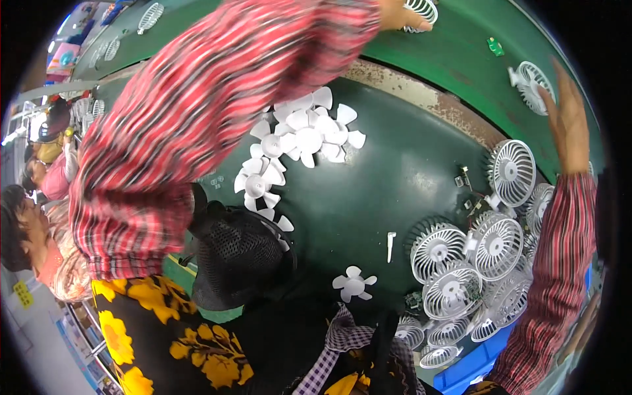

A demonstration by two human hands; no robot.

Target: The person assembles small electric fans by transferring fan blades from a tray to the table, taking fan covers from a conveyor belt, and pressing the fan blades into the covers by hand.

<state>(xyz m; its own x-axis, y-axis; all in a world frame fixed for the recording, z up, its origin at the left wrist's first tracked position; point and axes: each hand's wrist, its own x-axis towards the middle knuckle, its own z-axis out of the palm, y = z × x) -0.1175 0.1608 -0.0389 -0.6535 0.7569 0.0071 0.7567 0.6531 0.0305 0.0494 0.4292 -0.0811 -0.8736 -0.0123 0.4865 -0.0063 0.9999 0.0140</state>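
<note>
At the top edge of the view my left hand is closed on the rim of a white fan guard, its thumb along the lower side. The picture's edge cuts off part of both. Over on the right, my right hand is open and holds nothing, its fingers stretched out and the thumb apart. Close to that thumb a white fan housing with a slatted guard lies on the green conveyor belt. A small green circuit board lies on the belt between my hands.
White fan blades are heaped on the dark green table; a single blade lies nearer me. Fan housings pile up at right beside a blue bin. A white stick-shaped part and a black mesh object are nearby. Several people sit at left.
</note>
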